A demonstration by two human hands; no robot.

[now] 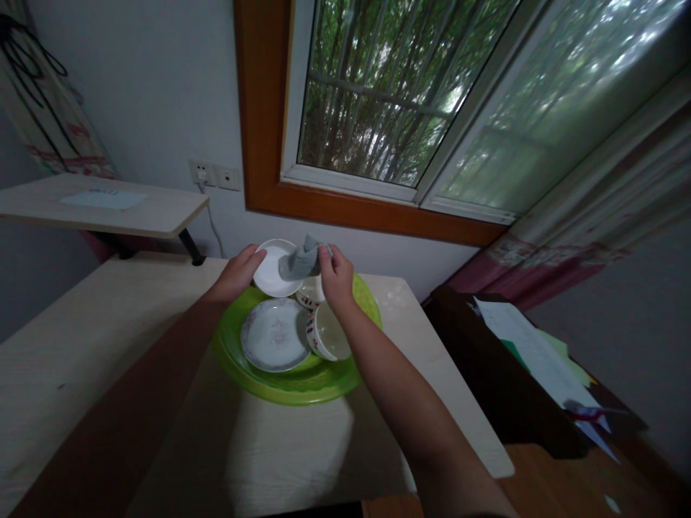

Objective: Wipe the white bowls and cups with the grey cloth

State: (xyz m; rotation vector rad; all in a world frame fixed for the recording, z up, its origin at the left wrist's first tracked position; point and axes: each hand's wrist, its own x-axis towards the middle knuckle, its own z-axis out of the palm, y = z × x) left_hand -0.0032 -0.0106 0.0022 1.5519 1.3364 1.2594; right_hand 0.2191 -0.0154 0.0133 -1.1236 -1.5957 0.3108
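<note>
My left hand [241, 272] is closed on the left rim of a small white dish [267, 272], which is tilted above the far side of a green basin [259, 391]. A grey-green cloth [300, 262] is pinched in my right hand [335, 277], its loose part lying against the dish's right side. Below them in the basin sits a larger plate [275, 334] with a patterned rim. To its right, a patterned bowl [330, 332] lies tipped, partly covered by my right wrist. Another bowl [309, 291] shows behind it, mostly hidden.
The basin stands on a pale wooden table [302, 446]. A raised shelf [162, 208] with a paper on it is at the left. Behind are a wall socket [202, 173] with a cord and a window. At the right, a dark cabinet [486, 374] carries papers [540, 352].
</note>
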